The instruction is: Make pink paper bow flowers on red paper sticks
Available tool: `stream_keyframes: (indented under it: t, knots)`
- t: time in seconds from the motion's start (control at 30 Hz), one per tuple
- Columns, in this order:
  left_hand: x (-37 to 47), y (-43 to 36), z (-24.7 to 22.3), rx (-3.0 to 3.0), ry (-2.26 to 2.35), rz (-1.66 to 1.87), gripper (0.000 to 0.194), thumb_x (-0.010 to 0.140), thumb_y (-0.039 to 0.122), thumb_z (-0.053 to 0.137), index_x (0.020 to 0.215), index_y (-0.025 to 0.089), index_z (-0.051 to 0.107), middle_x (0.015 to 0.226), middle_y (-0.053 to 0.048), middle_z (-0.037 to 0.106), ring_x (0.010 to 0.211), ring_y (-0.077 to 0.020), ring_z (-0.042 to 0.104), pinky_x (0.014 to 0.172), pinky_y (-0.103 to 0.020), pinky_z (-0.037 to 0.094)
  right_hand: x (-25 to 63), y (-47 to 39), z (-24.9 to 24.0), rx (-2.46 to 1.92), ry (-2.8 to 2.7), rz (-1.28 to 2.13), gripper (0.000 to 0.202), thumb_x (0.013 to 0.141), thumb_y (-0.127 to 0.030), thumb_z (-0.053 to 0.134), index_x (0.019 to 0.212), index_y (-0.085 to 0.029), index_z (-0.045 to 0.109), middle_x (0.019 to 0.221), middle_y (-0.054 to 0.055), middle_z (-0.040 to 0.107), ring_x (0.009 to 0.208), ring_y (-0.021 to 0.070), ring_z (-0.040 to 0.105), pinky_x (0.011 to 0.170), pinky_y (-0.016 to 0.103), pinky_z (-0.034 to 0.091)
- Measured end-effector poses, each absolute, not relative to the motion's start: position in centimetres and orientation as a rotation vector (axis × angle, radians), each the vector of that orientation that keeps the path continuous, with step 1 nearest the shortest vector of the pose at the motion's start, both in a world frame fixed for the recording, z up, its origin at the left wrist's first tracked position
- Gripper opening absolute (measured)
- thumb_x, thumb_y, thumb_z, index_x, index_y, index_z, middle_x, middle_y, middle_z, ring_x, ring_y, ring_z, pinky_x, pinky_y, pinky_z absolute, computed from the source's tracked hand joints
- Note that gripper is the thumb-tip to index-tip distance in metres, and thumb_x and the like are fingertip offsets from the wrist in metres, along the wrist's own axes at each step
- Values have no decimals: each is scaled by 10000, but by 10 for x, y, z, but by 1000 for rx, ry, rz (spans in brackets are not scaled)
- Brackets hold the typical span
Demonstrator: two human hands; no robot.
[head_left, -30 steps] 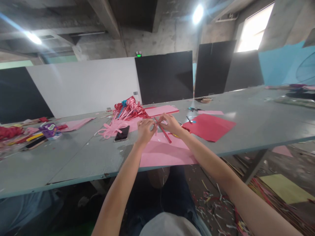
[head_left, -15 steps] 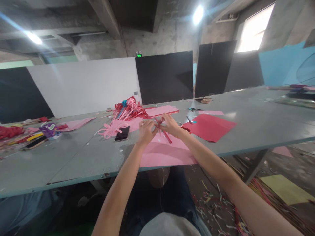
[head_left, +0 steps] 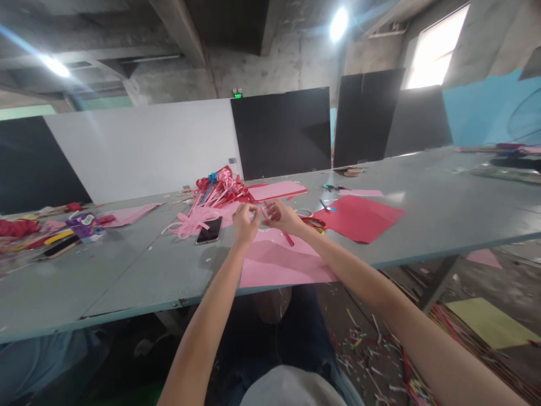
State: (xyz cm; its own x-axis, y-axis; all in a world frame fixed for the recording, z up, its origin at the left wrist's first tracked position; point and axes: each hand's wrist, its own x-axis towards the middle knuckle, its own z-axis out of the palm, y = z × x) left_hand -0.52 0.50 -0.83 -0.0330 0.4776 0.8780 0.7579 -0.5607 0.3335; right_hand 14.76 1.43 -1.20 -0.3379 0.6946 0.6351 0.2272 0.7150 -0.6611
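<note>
the left hand (head_left: pixel 246 223) and the right hand (head_left: pixel 281 217) are raised close together over the grey table (head_left: pixel 147 254), near the far edge of a pink sheet (head_left: pixel 283 262). the right hand pinches a small pink strip (head_left: pixel 264 212) narrowly between thumb and fingers, and the strip sits in the space between the two hands. the left hand's fingertips are drawn close together beside it; whether they grip anything is too small to tell. below the right hand, a red stick (head_left: pixel 288 239) shows slanting over the pink sheet, its upper part hidden by the hand.

just beyond the right wrist are scissors (head_left: pixel 315 223) with red and yellow on the handles, near a red sheet (head_left: pixel 361 217). a black phone (head_left: pixel 209 230) is to the left of the left hand, touching a loose bunch of pink ribbon loops (head_left: pixel 192 221). behind that is a heap of curled ribbon flowers (head_left: pixel 220 186) in pink, red and blue, and right of the heap is a stack of paper (head_left: pixel 276 190), pink on top and red under it.

the one container that can be made out is a purple packet (head_left: pixel 84 225) at the far left, among coloured scraps; what is in it cannot be seen. a yellow sheet (head_left: pixel 490 321) is on the littered floor at the right.
</note>
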Motion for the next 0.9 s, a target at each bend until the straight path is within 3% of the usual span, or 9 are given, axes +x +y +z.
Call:
stream_keyframes:
  t: [0.13,0.6,0.73,0.9]
  knots:
    - [-7,8,-9,-2040,-1347,-1649,131,812,277,501,714,197,534,787,-31,612,842,-180,569,796,-312,418,146,17,-11,-758,-1834,556,125,751,-215,508,872,-187,524,738,27,637,629,149,621,578,262,474]
    - [-5,15,-8,-2162,-1607,-2204,49,700,188,560,654,194,544,682,21,584,709,-138,556,717,-260,414,153,17,-2,-793,-1597,642,127,704,-208,477,823,-205,523,849,19,607,778,156,546,688,271,398]
    - [-13,16,-6,-2007,-1616,-2286,47,709,214,518,667,193,514,674,22,558,694,-134,544,688,-246,416,162,24,2,-688,-1417,888,100,708,-277,518,779,-206,513,722,-13,533,667,121,493,606,236,369]
    - [-15,11,-5,-2009,-1644,-2138,236,799,215,356,582,199,448,592,14,515,635,-138,517,660,-256,398,165,30,6,-379,-1209,1368,203,702,-332,592,662,-201,443,583,-45,409,513,81,375,484,207,303]
